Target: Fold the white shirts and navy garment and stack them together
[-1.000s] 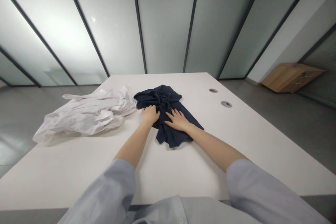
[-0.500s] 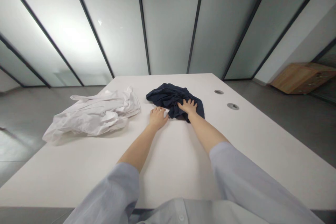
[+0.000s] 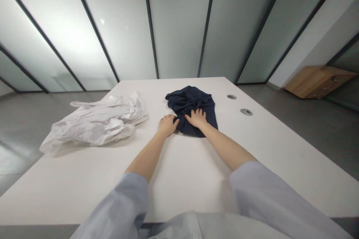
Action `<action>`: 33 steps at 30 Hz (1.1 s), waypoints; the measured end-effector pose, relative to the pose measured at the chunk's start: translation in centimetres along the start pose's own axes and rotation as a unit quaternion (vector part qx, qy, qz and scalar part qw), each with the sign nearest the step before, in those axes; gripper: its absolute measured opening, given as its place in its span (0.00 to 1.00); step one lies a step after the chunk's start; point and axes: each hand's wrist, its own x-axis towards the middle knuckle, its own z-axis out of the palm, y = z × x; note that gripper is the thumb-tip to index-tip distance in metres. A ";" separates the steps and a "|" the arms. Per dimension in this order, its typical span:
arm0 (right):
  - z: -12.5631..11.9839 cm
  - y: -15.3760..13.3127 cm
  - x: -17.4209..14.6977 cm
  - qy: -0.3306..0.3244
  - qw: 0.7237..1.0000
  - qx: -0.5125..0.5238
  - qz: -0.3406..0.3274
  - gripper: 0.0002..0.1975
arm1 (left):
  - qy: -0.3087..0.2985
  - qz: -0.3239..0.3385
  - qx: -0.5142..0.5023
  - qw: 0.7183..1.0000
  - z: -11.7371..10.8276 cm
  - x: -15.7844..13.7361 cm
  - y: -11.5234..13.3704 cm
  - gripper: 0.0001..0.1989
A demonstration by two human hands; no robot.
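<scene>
A crumpled navy blue garment lies bunched on the white table, its near part flattened out. My right hand rests on top of it, palm down with the fingers spread open. At the garment's near left corner is my left hand, its fingers laid on the tabletop and its thumb stretched toward the cloth, touching its edge. That hand looks open. What kind of garment it is, I cannot tell from the folds.
A rumpled white garment lies on the left of the table, hanging over its left edge. Two round cable holes are set in the right side. Frosted glass panels stand behind, and a wooden cabinet is at the far right.
The navy garment has turned and spread: its left part has drawn in to the right and its near edge has come closer to me. My right hand has shifted slightly left and nearer.
</scene>
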 end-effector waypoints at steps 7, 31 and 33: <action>-0.5 1.9 -1.6 -0.007 0.986 -0.019 -0.168 0.39 | -0.028 0.002 0.012 1.000 -0.7 0.2 -0.4 0.24; -0.9 8.1 -2.2 0.028 0.996 -0.007 -0.088 0.32 | 0.003 -0.074 0.059 0.996 -1.8 0.2 -0.4 0.17; -0.9 8.1 -2.2 0.028 0.996 -0.008 -0.088 0.31 | -0.009 -0.054 0.067 0.996 -1.7 0.2 -0.5 0.16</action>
